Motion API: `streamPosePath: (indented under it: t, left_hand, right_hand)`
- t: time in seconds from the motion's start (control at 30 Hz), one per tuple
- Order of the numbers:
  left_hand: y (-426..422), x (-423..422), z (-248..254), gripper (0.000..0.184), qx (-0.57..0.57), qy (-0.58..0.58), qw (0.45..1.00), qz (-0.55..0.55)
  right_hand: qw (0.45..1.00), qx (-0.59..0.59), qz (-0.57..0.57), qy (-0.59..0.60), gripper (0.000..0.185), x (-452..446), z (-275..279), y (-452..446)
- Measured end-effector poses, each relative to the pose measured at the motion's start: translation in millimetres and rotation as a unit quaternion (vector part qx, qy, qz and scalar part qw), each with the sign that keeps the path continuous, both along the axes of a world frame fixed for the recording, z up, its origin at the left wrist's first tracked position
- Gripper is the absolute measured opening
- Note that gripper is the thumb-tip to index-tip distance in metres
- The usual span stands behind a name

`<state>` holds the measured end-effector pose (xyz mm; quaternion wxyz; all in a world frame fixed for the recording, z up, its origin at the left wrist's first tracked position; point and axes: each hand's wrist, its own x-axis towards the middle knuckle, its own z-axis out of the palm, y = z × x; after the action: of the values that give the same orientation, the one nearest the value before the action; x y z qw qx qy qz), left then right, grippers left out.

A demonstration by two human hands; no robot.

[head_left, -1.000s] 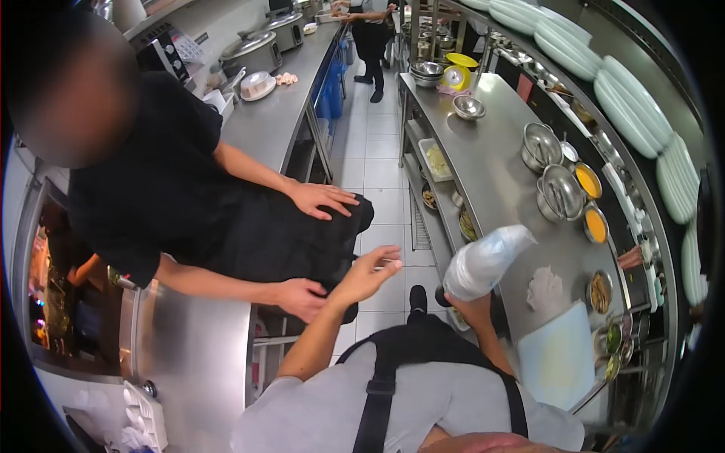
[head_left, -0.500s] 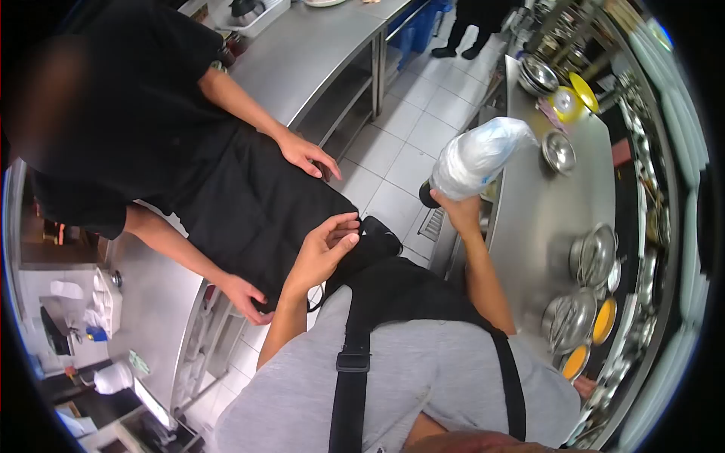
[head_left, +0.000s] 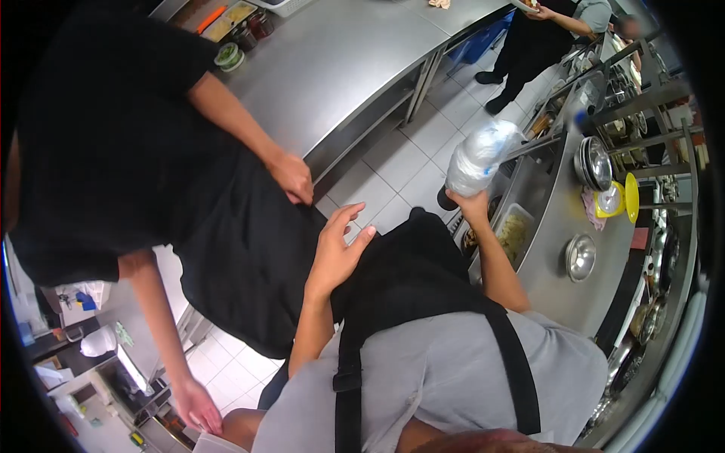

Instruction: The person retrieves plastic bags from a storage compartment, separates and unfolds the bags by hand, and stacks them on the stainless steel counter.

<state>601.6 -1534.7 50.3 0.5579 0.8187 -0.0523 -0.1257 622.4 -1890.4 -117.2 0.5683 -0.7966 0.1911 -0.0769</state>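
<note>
My right hand (head_left: 471, 210) is wrapped around the lower end of a bulky bundle in clear, whitish plastic (head_left: 483, 157). Whatever is inside the plastic cannot be made out. Beside that hand shows a dark rounded shape (head_left: 446, 198); whether it belongs to the bundle is unclear. In front of my black apron (head_left: 408, 260), my left hand (head_left: 337, 253) is raised with fingers apart and nothing in it. Close to its left stands a co-worker in black, one hand (head_left: 293, 178) curled near the apron front, the other hand (head_left: 198, 406) hanging low.
A steel counter (head_left: 325, 68) runs along the far left, with a small tub of greens (head_left: 229, 57). On my right, another counter (head_left: 544, 260) carries metal bowls (head_left: 581, 257) and yellow dishes (head_left: 633, 198). A food tray (head_left: 515, 232) sits beside it. Another person (head_left: 529, 53) stands farther up the tiled aisle.
The view has turned to the right. My left hand's fingers have spread. The bundle stays in my right hand. The co-worker's lower hand has swung down and away.
</note>
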Motion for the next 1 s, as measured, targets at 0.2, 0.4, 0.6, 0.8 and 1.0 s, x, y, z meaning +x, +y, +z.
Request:
streamPosePath:
  t: [0.2,0.4,0.6,0.8,1.0]
  left_hand:
    - [-39.4,55.3,-82.0,0.048,0.126,0.038,0.989,0.069]
    - [-87.5,117.8,-251.0,0.051,0.179,0.187,0.965,-0.050]
    - [-86.3,170.9,-442.3,0.044,0.265,0.181,0.947,-0.029]
    - [-93.2,255.5,-572.0,0.059,0.323,0.242,0.910,0.097]
    - [-69.9,342.3,-653.8,0.065,0.418,0.188,0.881,0.116]
  right_hand:
    - [0.999,0.012,0.026,0.031,0.077,95.9,-112.7,-48.2]
    - [0.995,0.009,0.061,0.073,0.080,164.0,-188.3,-70.3]
    - [0.984,-0.030,0.143,0.105,0.086,209.9,-310.5,-106.3]
    - [0.963,-0.077,0.239,0.099,0.096,245.5,-415.1,-138.5]
    - [0.929,-0.098,0.350,0.076,0.087,275.1,-489.8,-145.5]
